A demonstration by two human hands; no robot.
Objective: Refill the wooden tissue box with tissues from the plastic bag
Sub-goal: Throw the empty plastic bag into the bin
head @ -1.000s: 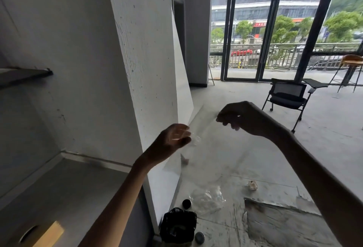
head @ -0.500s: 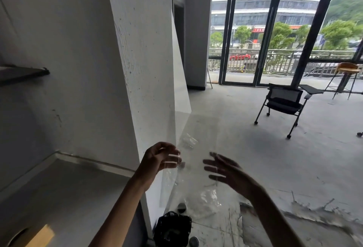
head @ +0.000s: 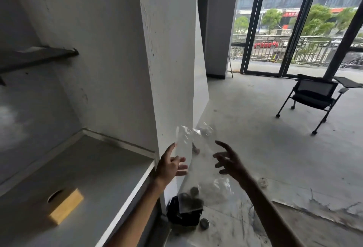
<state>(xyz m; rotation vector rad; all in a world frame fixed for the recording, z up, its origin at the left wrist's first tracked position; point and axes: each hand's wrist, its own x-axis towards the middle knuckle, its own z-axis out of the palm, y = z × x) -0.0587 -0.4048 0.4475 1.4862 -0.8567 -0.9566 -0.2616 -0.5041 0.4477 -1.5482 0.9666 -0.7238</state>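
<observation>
Floating between your two hands at lower centre of the frame, the clear plastic bag (head: 193,144) looks empty and slack; no tissues show inside it, so your hands seem to be letting it go or steadying it rather than drawing anything out. Your left hand (head: 170,165) has its fingers (head: 179,160) spread wide, the thumb up against the bag's left edge, though you cannot tell whether it actually touches the film. Your right hand (head: 228,161) is just as open, fingers splayed toward the bag from the right, gripping nothing.

The wooden tissue box (head: 64,205) sits well apart from both hands, at lower left of the frame on the grey bench (head: 88,170), its round opening facing up and dark; whether tissues are already in it cannot be read from here.

Between you and the box stands the white partition wall (head: 167,70), whose edge meets the bench end right beside your left wrist, so you would likely have to turn left around it. Below your hands on the floor (head: 255,128) lie a black bag (head: 184,211), a second crumpled clear wrapper (head: 218,187) and a couple of small round caps (head: 204,223). A black folding chair (head: 312,97) stands at the right of the frame, well clear.
</observation>
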